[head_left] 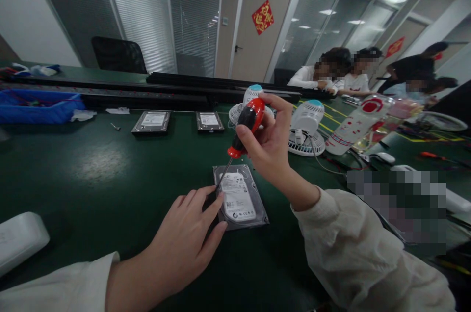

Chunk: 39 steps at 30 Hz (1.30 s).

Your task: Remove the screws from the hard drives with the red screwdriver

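A hard drive (241, 197) with a white label lies flat on the green table (91, 174) in front of me. My right hand (270, 143) is closed around the red and black handle of a screwdriver (245, 125), whose tip touches the drive's left edge. My left hand (184, 243) rests on the table with its fingers stretched out, fingertips against the drive's left side beside the screwdriver tip.
Two more hard drives (151, 122) (209, 121) lie farther back. Small white fans (307, 125) and a white bottle (355, 125) stand to the right. A blue bin (37, 106) sits at far left, a white object (20, 238) near left. Other people sit at back right.
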{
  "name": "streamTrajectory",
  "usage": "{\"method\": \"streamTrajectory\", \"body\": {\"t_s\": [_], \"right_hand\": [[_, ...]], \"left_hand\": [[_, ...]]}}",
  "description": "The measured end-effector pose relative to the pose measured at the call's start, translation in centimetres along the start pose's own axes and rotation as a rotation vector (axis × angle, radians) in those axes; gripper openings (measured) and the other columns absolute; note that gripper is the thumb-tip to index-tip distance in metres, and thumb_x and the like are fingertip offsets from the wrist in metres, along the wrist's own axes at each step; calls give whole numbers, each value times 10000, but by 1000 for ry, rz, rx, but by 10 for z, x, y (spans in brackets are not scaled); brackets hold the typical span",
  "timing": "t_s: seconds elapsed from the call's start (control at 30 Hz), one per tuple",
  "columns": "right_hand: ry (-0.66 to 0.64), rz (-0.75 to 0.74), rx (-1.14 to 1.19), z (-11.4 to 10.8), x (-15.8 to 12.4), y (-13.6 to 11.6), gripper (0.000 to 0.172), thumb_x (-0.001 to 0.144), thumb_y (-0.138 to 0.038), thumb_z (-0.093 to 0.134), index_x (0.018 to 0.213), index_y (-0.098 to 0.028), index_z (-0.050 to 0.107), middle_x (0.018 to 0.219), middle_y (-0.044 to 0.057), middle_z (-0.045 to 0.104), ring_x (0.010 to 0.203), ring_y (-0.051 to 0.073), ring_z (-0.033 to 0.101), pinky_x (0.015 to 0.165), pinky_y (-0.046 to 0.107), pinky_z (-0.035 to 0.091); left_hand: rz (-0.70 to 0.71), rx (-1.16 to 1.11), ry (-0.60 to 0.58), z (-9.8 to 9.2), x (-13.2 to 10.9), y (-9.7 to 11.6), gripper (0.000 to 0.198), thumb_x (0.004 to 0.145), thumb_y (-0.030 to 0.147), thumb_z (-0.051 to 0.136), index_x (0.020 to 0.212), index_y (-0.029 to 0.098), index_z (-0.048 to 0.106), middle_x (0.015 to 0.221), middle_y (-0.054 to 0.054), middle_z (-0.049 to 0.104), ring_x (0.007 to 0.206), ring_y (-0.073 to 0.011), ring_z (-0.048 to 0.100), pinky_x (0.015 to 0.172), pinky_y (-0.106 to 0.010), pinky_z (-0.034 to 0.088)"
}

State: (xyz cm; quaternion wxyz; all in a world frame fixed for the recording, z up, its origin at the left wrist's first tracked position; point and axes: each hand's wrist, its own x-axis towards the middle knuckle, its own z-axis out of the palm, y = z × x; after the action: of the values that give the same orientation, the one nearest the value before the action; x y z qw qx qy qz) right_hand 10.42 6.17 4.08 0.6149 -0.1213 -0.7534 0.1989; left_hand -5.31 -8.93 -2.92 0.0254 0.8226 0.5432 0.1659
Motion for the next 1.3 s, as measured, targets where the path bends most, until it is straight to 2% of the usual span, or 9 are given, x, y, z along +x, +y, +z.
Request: {"method": "streamTrajectory", "body": {"t_s": [0.2,0.7,0.87,1.07,1.3], "right_hand": [[-3,39,25,-1,-1,0,488,889,-303,668,1285,-313,382,1017,-4,518,643,38,515,482,132,512],[54,39,-77,1,0,2,484,873,-355,679,1268,-317,403,1154,24,501,813,87,549,607,201,554],[75,83,-61,1,0,2,484,847,-265,706,1234,-310,418,1072,7,522,817,96,551,624,214,542],[62,95,-91,0,1,3,479,863,-285,690,1244,-301,401,1005,0,534,814,105,562,636,226,547],[133,96,-112,1,2,1,472,816,-332,738,1191,-296,454,1183,37,519,837,107,580,627,228,563]], "left_hand": [[-3,-7,-8,0,0,0,466,1019,388,386,1442,223,492,1437,-140,506,1232,-329,529,962,-559,491],[35,0,9,-1,2,0,475,1023,380,369,1439,186,492,1415,-163,518,1184,-322,539,915,-545,503],[45,14,28,-2,2,0,467,1022,369,374,1428,179,502,1400,-164,529,1168,-321,544,897,-532,506],[33,10,2,-3,0,0,476,1022,386,373,1437,186,496,1417,-159,525,1196,-325,537,914,-531,501],[30,15,-3,-4,3,1,481,1019,383,387,1442,180,492,1416,-157,528,1188,-321,542,910,-522,502]]}}
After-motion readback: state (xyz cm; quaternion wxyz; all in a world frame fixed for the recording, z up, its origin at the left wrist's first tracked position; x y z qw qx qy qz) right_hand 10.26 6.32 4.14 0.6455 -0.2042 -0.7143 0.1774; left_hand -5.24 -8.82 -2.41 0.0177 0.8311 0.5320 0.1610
